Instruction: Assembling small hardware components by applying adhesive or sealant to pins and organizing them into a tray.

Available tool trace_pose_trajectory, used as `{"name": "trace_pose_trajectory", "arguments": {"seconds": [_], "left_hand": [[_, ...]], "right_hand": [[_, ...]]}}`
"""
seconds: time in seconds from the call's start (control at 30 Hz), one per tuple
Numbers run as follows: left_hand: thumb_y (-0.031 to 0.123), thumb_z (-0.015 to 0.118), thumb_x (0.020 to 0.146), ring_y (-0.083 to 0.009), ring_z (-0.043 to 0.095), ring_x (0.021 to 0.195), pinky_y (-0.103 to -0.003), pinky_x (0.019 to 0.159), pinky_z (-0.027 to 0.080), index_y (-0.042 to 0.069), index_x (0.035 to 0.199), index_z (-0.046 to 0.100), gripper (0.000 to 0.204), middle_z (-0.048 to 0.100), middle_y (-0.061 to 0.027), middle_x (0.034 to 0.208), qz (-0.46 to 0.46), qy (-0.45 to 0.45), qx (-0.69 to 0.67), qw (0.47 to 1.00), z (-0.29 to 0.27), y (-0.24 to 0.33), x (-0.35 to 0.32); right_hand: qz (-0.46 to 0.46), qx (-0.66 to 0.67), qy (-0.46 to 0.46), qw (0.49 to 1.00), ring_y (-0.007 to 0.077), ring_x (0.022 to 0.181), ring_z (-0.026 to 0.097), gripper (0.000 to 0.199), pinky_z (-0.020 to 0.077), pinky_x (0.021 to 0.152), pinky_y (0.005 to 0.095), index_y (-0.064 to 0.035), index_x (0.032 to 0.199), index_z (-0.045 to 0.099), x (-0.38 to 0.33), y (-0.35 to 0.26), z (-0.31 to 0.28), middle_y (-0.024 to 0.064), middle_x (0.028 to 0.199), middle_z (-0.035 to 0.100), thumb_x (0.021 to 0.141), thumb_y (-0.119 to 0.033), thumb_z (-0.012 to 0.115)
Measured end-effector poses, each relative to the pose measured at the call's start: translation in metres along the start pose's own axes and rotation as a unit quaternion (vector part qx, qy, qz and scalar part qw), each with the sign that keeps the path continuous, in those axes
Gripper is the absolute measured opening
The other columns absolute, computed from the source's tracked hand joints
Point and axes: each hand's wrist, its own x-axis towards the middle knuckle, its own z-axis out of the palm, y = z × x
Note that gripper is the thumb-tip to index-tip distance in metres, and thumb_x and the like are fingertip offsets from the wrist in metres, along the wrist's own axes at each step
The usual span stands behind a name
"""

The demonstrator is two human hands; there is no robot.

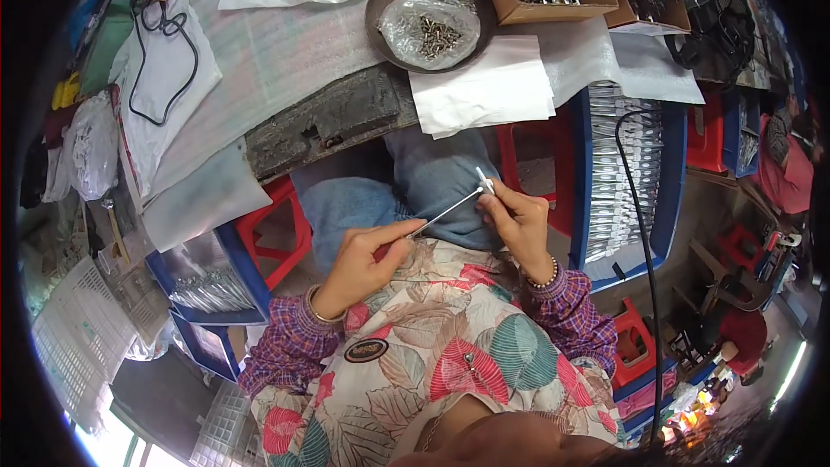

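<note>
Two blue crates (243,268) stand toward eight o'clock from the hands, near a cloth-covered workbench (303,52) with a dark edge. The left hand (367,259) pinches one thin rod (445,212), slanting over the lap toward two; at twelve, one dark pan (373,17) holds bagged metal bits. The right hand (519,218) grips one white piece (484,180) at the rod's tip. Two cardboard boxes (558,11) sit near one; at three, a black cable (656,329) crosses before a filled crate (675,173).

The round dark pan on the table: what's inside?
The pan holds crumpled clear plastic with small metal pieces heaped in the middle. The plastic covers most of the pan's bottom; what lies beneath can't be seen.
</note>
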Motion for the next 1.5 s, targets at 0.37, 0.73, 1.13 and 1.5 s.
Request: {"name": "trace_pose_trajectory", "arguments": {"seconds": [0.37,0.73,1.13,1.5], "left_hand": [[0.007,0.059,0.085,-0.0170,0.066,0.071,-0.026,0.062,0.049,0.002,0.112,0.064,0.028,0.069,-0.0166,0.094,0.010,-0.004,0.018,1.000,0.005,0.001,0.000],[0.011,0.057,0.089,-0.0038,0.051,0.056,-0.021,0.053,0.043,0.005,0.116,0.063,0.028,0.060,-0.0030,0.068,-0.062,-0.032,-0.084,0.994,0.004,-0.007,-0.001],[0.016,0.037,0.099,-0.0038,0.032,0.037,-0.016,0.032,0.025,-0.006,0.124,0.049,0.035,0.055,-0.0112,0.070,-0.367,-0.159,-0.539,0.741,-0.007,-0.002,-0.002],[0.011,0.057,0.090,-0.0051,0.052,0.048,-0.020,0.044,0.039,-0.003,0.112,0.063,0.027,0.063,-0.0065,0.068,-0.148,-0.041,-0.175,0.972,0.010,-0.017,-0.007]], "right_hand": [[0.054,0.080,0.001,0.995,0.0070,0.061,0.062,0.025,0.0483,0.053,0.0182,0.0036,0.109,0.065,-0.002,0.000,0.002,0.0087,0.078,0.070,0.084,-0.002,0.064],[-0.016,0.019,0.044,0.999,0.0116,0.050,0.058,0.022,0.0413,0.046,0.0260,0.0022,0.102,0.066,-0.002,0.002,0.006,0.0142,0.062,0.059,0.080,-0.003,0.066],[-0.161,-0.130,0.038,0.978,0.0254,0.046,0.054,0.027,0.0402,0.044,0.0325,0.0035,0.104,0.063,-0.007,-0.008,0.004,0.0146,0.058,0.052,0.078,0.002,0.065],[-0.123,-0.113,0.026,0.986,0.0203,0.040,0.049,0.024,0.0363,0.042,0.0297,0.0052,0.101,0.065,-0.006,0.002,0.011,0.0150,0.053,0.048,0.077,0.003,0.066]]}}
